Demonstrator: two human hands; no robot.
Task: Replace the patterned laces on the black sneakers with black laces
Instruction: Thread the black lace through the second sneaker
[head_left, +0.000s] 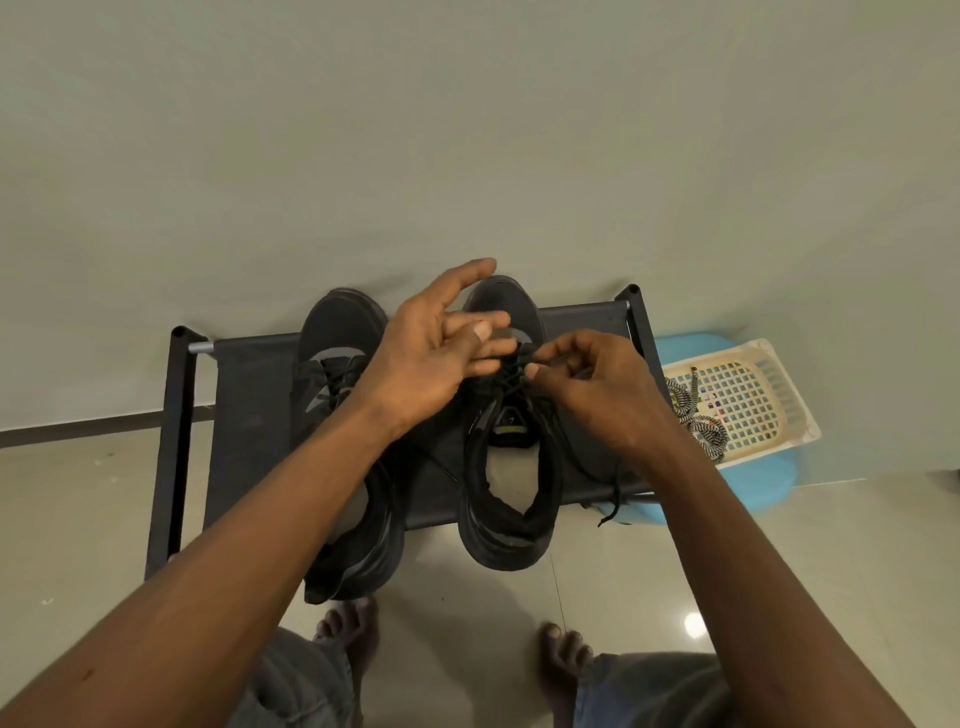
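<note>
Black lace (511, 375): right hand (592, 389) pinches, left hand (431, 358) spread.

Right hand (587, 387) on black lace (511, 382)

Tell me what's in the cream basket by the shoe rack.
Black-and-white patterned laces lie bunched in the basket, at the end nearest the rack. The right forearm covers part of that end; more may be hidden.

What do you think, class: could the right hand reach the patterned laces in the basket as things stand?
Probably yes. The patterned laces lie in the open basket just right of the right hand, with nothing between. That hand pinches the black lace, though, and would need to let go first.
</note>
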